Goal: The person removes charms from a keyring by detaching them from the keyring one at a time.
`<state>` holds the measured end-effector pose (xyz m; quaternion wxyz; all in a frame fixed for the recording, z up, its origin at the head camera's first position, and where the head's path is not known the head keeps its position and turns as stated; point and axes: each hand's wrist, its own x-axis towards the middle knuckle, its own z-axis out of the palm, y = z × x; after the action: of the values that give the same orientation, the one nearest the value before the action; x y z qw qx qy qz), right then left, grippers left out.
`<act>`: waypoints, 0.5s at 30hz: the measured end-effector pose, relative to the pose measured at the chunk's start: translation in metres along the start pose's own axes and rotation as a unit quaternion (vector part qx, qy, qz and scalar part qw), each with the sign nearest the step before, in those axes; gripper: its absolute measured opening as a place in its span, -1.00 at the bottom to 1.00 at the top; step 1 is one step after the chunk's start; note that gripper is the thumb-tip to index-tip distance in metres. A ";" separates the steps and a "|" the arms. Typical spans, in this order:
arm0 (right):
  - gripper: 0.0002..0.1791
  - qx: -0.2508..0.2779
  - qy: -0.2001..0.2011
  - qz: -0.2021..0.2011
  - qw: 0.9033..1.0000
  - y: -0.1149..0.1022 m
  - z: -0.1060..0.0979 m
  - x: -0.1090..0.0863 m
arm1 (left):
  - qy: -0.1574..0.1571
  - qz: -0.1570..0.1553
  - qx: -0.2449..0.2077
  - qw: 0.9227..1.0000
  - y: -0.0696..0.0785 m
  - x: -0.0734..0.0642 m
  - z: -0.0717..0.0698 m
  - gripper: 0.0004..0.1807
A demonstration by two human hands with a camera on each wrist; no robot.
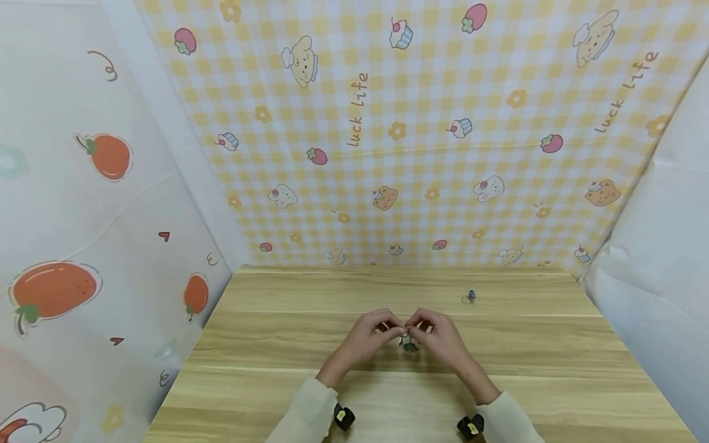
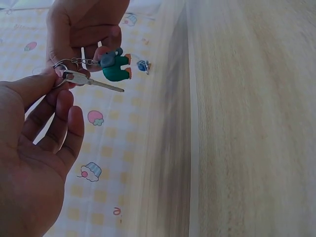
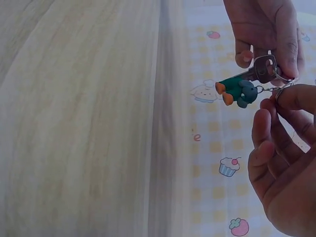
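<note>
Over the middle of the wooden table, my left hand and right hand meet fingertip to fingertip. Both pinch a metal split ring between thumb and forefinger. A silver key with a dark-looking head in the right wrist view hangs on the ring near the left fingers. By a short chain, a small green and grey animal figure with orange feet dangles from the ring beside the key. The fingertips partly cover the ring, so whether the key is fully threaded on it cannot be told.
Behind the hands, to the right, a small blue charm with a ring lies on the wooden table. A yellow checked cloth wall rises at the table's back edge. Pale walls stand at the left and right.
</note>
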<state>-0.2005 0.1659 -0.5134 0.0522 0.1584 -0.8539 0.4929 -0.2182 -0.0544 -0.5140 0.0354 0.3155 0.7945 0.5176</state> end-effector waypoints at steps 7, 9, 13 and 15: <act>-0.84 0.007 -0.013 -0.040 0.999 0.002 0.000 0.001 | 0.011 0.006 -0.002 1.000 0.001 -0.001 -0.001 -0.85; -0.81 0.013 -0.022 -0.056 0.998 0.003 0.001 0.002 | 0.012 0.002 -0.003 1.000 0.001 -0.002 -0.002 -0.86; -0.82 0.019 -0.029 -0.067 0.997 0.003 0.001 0.003 | 0.011 -0.006 -0.004 1.000 0.000 -0.002 -0.002 -0.85; -0.83 0.018 -0.029 -0.064 0.997 0.003 0.000 0.003 | 0.011 -0.007 -0.003 1.000 0.001 -0.003 -0.003 -0.85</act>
<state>-0.2040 0.1662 -0.5152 0.0558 0.2281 -0.8344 0.4987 -0.2167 -0.0580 -0.5129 0.0312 0.3038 0.7954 0.5234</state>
